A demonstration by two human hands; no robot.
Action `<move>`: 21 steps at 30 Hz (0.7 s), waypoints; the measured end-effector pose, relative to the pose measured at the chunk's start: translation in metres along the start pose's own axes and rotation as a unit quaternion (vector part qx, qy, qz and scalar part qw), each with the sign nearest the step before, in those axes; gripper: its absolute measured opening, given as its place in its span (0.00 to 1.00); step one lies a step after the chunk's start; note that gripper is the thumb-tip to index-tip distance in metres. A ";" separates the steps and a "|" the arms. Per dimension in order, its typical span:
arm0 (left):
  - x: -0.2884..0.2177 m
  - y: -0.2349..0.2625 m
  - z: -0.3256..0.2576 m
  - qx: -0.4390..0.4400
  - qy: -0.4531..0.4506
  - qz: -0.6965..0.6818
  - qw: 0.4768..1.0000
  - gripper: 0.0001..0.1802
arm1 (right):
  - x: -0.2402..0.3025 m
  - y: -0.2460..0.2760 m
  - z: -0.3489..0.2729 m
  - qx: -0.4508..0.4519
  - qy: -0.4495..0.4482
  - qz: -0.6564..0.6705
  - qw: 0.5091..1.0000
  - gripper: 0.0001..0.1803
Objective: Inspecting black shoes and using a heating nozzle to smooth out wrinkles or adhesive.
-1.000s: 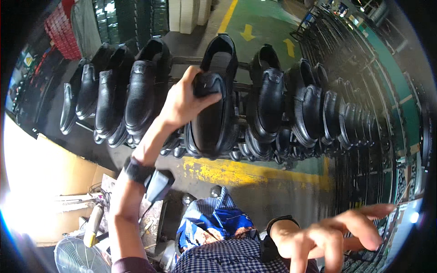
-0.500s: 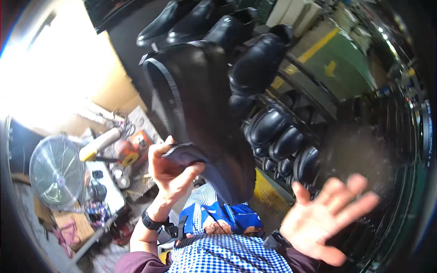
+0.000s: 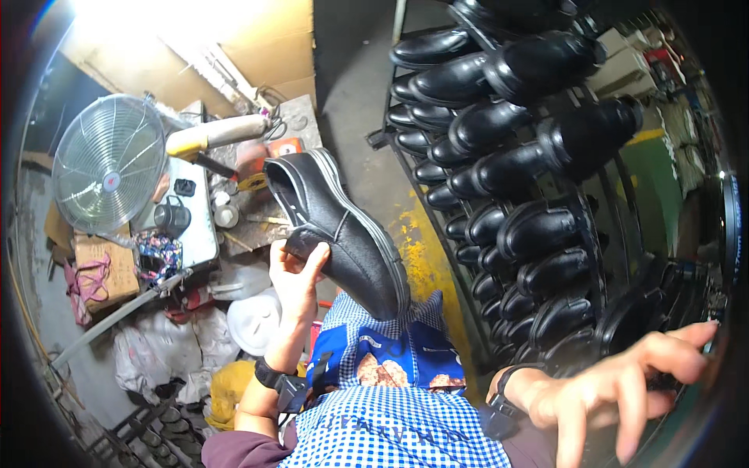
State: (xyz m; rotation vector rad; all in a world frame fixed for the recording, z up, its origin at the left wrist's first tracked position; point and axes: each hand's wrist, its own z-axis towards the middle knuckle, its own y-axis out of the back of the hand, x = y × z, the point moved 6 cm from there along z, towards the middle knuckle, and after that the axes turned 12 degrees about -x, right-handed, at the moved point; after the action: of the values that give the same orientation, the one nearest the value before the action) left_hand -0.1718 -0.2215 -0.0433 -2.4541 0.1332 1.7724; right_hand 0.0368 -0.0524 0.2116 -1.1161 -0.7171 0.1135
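Note:
A black leather shoe [image 3: 355, 249] with a thick dark sole is tilted in front of my apron. My left hand [image 3: 299, 269] pinches its tongue between thumb and fingers, and the shoe's opening faces the upper left. Stretched out at the lower right, my right hand [image 3: 616, 386] has its fingers spread and slightly bent, holding nothing. It is nearest to the lower black shoes [image 3: 558, 320] on a metal rack.
The tall rack [image 3: 589, 234] carries many rows of black shoes on my right. On the left, a wire-guard fan [image 3: 109, 168], a dark mug [image 3: 172, 216] and a yellow-and-beige hand tool [image 3: 214, 136] are on a cluttered bench. White bags [image 3: 168, 347] lie below.
My view has swung toward the right-hand rack and bench. The shoe in my left hand has moved lower and farther from the camera. My right hand has turned over and shifted right.

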 end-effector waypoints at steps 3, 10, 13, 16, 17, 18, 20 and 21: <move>0.024 0.002 0.008 -0.025 0.054 -0.033 0.998 0.17 | -0.056 0.068 0.001 -0.109 0.081 -0.319 0.938 0.45; 0.074 -0.010 0.039 -0.025 0.138 -0.087 0.986 0.17 | -0.214 0.186 -0.036 -0.063 -0.202 -0.689 0.694 0.45; 0.100 -0.011 0.055 -0.004 0.236 -0.085 0.968 0.12 | -0.236 0.201 -0.033 -0.119 -0.152 -0.704 0.684 0.36; 0.125 -0.001 0.072 0.016 0.317 -0.097 0.943 0.20 | -0.257 0.212 -0.020 -0.090 -0.071 -0.783 0.611 0.31; 0.133 0.003 0.077 0.019 0.335 -0.111 0.935 0.22 | -0.266 0.216 -0.014 -0.071 -0.046 -0.801 0.593 0.32; 0.141 0.009 0.082 0.034 0.351 -0.102 0.930 0.24 | -0.276 0.221 -0.009 -0.055 -0.032 -0.823 0.565 0.32; 0.157 0.023 0.093 0.049 0.372 -0.088 0.923 0.23 | -0.297 0.233 0.005 -0.036 -0.008 -0.850 0.525 0.32; 0.166 0.031 0.095 0.065 0.392 -0.072 0.915 0.23 | -0.307 0.240 0.010 -0.038 -0.014 -0.866 0.498 0.32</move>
State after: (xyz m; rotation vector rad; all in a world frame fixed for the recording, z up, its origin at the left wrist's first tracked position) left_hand -0.2129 -0.2396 -0.2320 -2.8162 0.1222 0.6119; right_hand -0.1442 -0.0657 -0.1336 0.0023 -1.5775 -1.6599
